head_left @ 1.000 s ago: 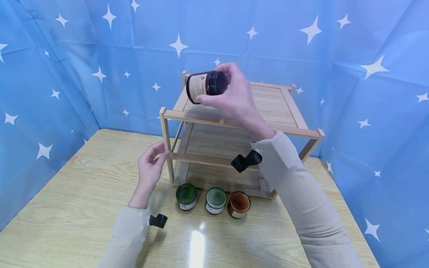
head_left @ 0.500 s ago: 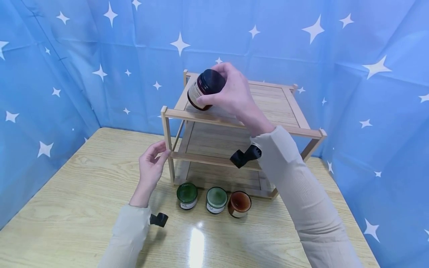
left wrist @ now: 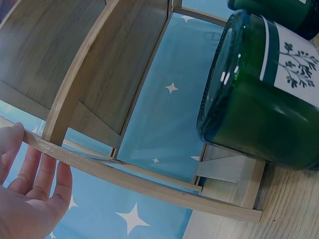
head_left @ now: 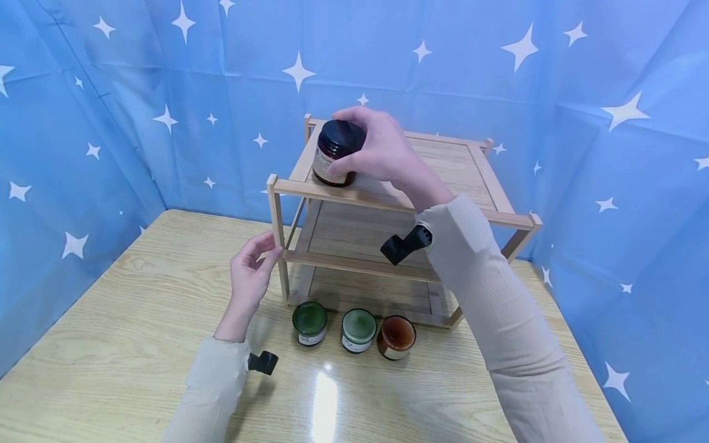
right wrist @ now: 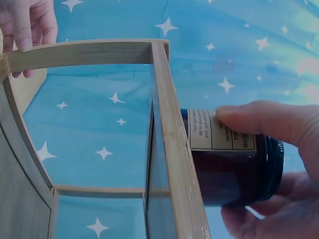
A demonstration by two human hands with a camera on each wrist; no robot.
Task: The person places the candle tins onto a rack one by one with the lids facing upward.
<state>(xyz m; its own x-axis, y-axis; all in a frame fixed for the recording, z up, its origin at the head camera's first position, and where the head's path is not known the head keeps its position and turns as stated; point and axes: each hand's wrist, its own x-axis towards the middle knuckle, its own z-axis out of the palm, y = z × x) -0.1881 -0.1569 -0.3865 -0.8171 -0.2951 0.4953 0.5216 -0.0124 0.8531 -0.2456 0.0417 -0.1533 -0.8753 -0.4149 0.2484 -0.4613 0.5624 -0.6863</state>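
In the head view, the dark brown glass jar with a black lid (head_left: pixel 335 151) stands about upright at the near left corner of the top board of the three-tier pale wooden shelf (head_left: pixel 456 169). The right hand (head_left: pixel 384 151) holds it between thumb and fingers; whether its base fully rests on the board is unclear. Glass suggests a stiff, fairly heavy, breakable thing, probably slick. The left hand (head_left: pixel 252 271) pinches the shelf's near left post (head_left: pixel 276 215). On the wood-grain desk (head_left: pixel 138 295), along the shelf's near side, stand a dark green glass jar (head_left: pixel 309 324), a paler green glass jar (head_left: pixel 357 331) and an orange-brown glass jar (head_left: pixel 396 338). The shelf's raised near rail (head_left: pixel 354 196) stands in the way of a low approach from the near side.

In the left wrist view, the left thumb and fingers lie on opposite sides of the post; a green jar with a white plant-print label (left wrist: pixel 301 64) looms beside the frame.

In the right wrist view, the right thumb presses the cream paper label (right wrist: pixel 222 129), fingers opposite. That grip across the body seems sound, paper likely gripping better than bare glass. The wood edge hides the jar's base.
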